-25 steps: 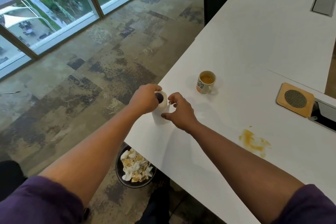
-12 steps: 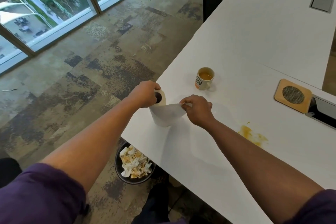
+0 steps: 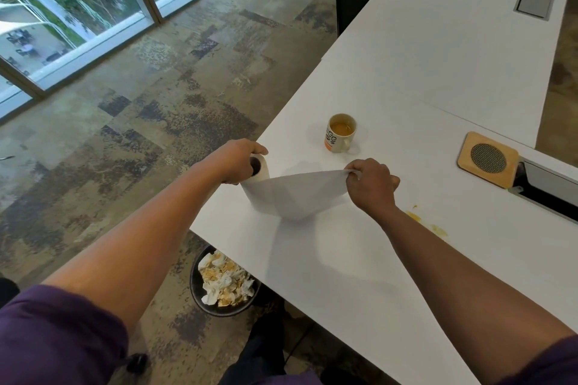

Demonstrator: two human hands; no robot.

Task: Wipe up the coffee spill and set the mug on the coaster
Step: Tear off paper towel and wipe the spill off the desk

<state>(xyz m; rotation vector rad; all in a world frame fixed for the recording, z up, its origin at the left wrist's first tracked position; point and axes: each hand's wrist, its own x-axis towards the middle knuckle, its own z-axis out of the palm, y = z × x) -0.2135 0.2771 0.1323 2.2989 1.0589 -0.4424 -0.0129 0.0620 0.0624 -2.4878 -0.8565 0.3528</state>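
Paper roll [image 3: 257, 187] upright near table [image 3: 438, 78] left edge, left hand [image 3: 238, 161] gripping its top. Right hand [image 3: 370, 186] pinching sheet [image 3: 300, 194], pulled out to the right, still attached. Mug [image 3: 341, 133] w/ coffee just beyond hands. Coaster [image 3: 487, 159] far right, well apart from mug. Spill [image 3: 427, 223] right of right forearm. Bin [image 3: 223, 284] w/ crumpled paper on floor under table edge

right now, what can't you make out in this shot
- Coffee spill, head view: the right forearm covers most of it, so its full extent is hidden.
- Mug print: too small to read.
- Paper towel roll: the left hand and the pulled sheet cover it, so what remains on it is unclear.
- Right hand fingertips: curled under, pinch on the sheet barely visible.
- Waste bin: the table edge hides part of it.
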